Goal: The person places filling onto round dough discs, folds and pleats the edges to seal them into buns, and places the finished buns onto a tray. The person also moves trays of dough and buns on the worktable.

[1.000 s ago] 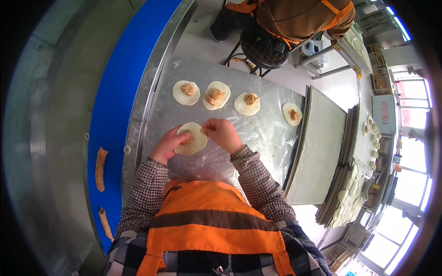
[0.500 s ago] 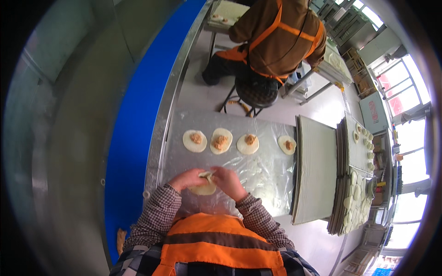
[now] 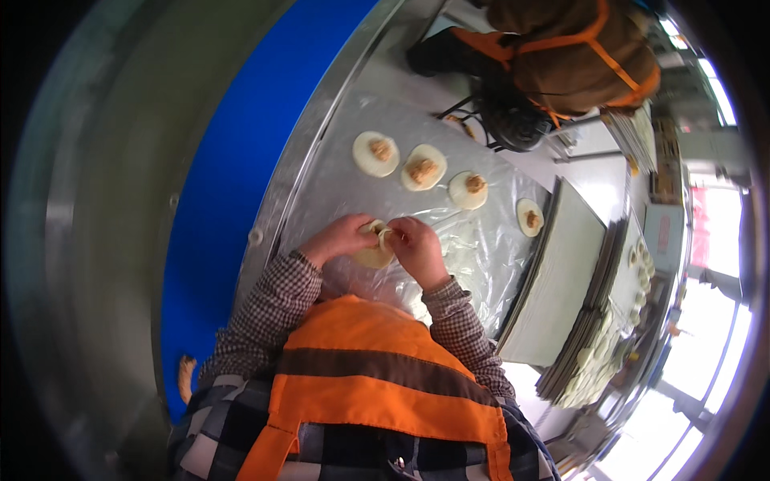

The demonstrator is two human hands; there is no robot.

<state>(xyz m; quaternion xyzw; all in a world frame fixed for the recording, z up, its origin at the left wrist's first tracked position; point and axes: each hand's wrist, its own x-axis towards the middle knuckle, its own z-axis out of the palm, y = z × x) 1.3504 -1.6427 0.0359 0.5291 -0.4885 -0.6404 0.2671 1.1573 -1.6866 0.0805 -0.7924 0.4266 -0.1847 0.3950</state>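
Between my two hands is a pale dough wrapper (image 3: 374,255), its upper rim partly gathered and folded over. My left hand (image 3: 343,238) grips its left side, thumb and fingers closed on the edge. On the other side my right hand (image 3: 419,247) pinches the rim with bent fingertips. Any filling inside is mostly hidden by the fingers. Beyond my hands, a slanting row of flat dough rounds lies on the plastic-covered table (image 3: 329,188), each topped with orange-brown filling: a leftmost round (image 3: 366,160), a second round (image 3: 434,183), a third round (image 3: 460,198) and a smaller far-right round (image 3: 523,226).
A blue belt (image 3: 233,160) with a metal edge runs along my left. Stacked trays (image 3: 561,272) stand at the table's right, further ones holding dough pieces (image 3: 592,361). Ahead, a person in an orange-strapped apron (image 3: 577,64) sits on a dark stool (image 3: 517,124).
My view has turned and shifted, so the table and rounds now appear slanted. Both hands still hold the wrapper; its rim looks more folded inward under the right fingertips.
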